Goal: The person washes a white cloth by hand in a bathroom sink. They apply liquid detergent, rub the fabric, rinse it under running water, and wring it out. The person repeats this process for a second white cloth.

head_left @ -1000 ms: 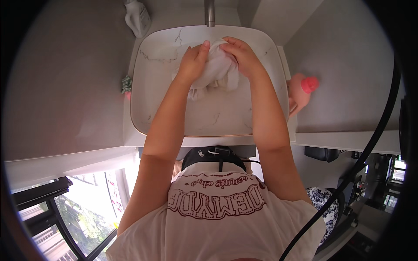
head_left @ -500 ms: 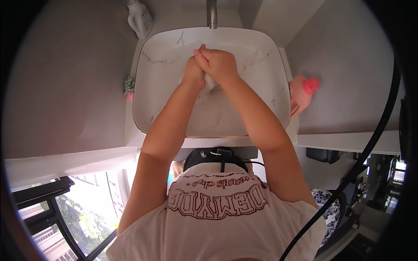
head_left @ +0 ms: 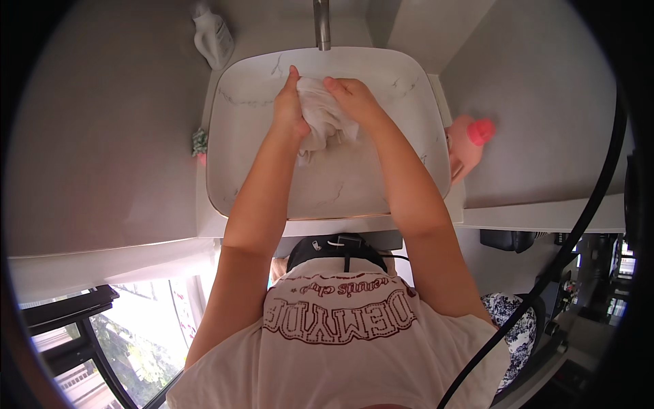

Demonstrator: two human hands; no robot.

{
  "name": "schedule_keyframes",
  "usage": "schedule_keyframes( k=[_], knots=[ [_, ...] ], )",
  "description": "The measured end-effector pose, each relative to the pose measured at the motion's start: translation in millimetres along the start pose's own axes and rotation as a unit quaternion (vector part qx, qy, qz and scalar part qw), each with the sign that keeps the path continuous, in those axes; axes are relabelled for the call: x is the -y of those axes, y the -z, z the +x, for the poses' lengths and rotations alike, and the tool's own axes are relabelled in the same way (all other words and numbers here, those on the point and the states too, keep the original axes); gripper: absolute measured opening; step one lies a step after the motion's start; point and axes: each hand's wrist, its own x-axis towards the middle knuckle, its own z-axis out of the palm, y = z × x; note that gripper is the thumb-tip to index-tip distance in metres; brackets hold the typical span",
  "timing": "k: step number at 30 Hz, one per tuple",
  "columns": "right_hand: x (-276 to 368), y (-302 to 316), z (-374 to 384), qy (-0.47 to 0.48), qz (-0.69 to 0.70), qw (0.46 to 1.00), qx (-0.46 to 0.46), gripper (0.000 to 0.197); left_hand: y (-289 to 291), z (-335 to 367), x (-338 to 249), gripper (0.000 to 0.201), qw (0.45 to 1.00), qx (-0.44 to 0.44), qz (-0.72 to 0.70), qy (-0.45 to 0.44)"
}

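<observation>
A crumpled white cloth (head_left: 323, 114) hangs between my two hands over the white marbled sink basin (head_left: 259, 174). My left hand (head_left: 289, 108) holds its left side, thumb pointing up and the fingers mostly behind the cloth. On the other side my right hand (head_left: 351, 99) grips the upper right part, its thumb on top and the fingertips hidden under the fabric. Loose folds droop toward the middle of the basin. Straight beyond the hands, the metal faucet (head_left: 322, 27) reaches over the far rim.
A white jug-shaped bottle (head_left: 213, 39) stands at the back left. To the right of the basin is a pink bottle with a red cap (head_left: 466, 144). A small potted plant (head_left: 199, 142) sits by the left rim. A black cable (head_left: 579, 235) crosses on the right.
My hands were clasped together around the bunched cloth; they have moved apart, and the cloth is now spread between them. The whole view has shifted slightly.
</observation>
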Motion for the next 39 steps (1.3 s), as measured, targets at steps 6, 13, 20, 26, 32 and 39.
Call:
schedule_keyframes(
  k=[6, 13, 20, 26, 32, 39],
  knots=[
    [-21, 40, 3, -0.038, -0.113, 0.971, 0.206, 0.034, 8, 4, -24, 0.056, 0.998, -0.016, -0.02, -0.049],
    [8, 46, 0, -0.035, 0.426, 0.903, -0.037, 0.028, -6, -14, -10, 0.08, 0.801, 0.082, 0.582, -0.113],
    [-15, 47, 13, 0.019, 0.119, 0.983, -0.137, 0.023, -10, -21, 2, 0.039, 0.815, 0.179, 0.521, -0.183],
    [4, 20, 5, 0.127, 0.031, 0.981, -0.147, 0.026, -5, -1, 16, 0.042, 0.963, 0.084, 0.202, -0.157],
    [36, -30, -25, 0.255, -0.206, 0.943, -0.057, 0.03, 13, 15, 22, 0.044, 0.996, -0.06, 0.05, 0.051],
    [31, -32, -16, 0.21, -0.233, 0.939, -0.138, 0.039, -5, -6, 25, 0.036, 0.992, -0.024, 0.099, 0.071]
  ],
)
